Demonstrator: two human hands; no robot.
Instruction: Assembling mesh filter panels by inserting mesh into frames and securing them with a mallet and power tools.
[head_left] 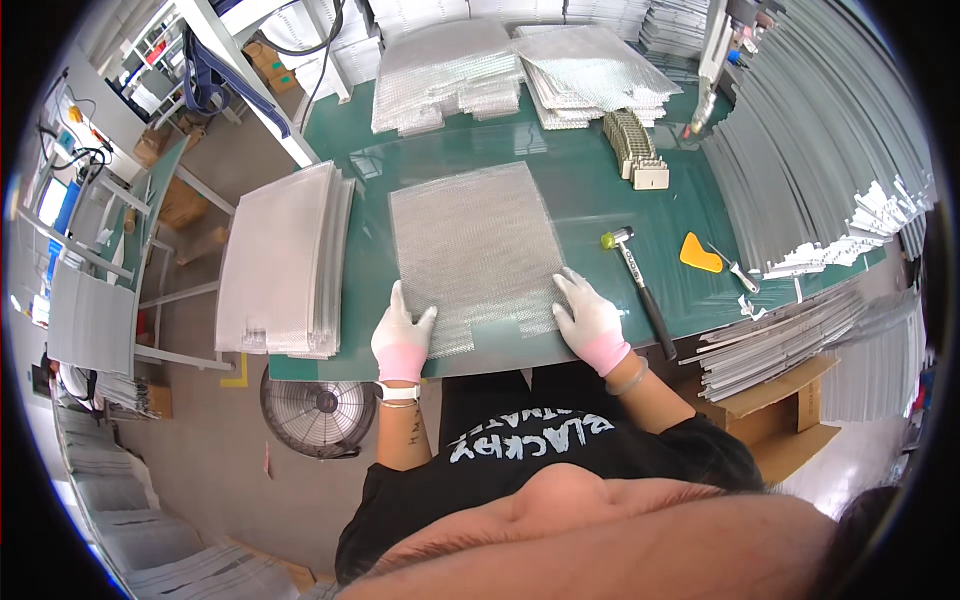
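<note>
A flat, grey, mesh-textured sheet [478,245] lies on the green-topped table in front of me, its near edge notched. My left hand [402,335], in a white glove with a pink cuff, rests at the sheet's near left edge, fingers stretched along the side and thumb on top. At the near right edge, my right hand [592,322], gloved alike, touches the sheet with thumb and fingers apart. Neither hand is closed around it. Closest to the right hand on the table is a mallet [640,285] with a yellow-green tip and a black handle.
A stack of similar sheets [275,260] stands at left; more piles [445,75] lie at the back. A curved row of small beige blocks [632,150], a yellow scraper [699,253] and a small hand tool [742,276] lie at right, beside tall stacked panels [820,140]. Below are a floor fan [320,415] and cardboard box [775,425].
</note>
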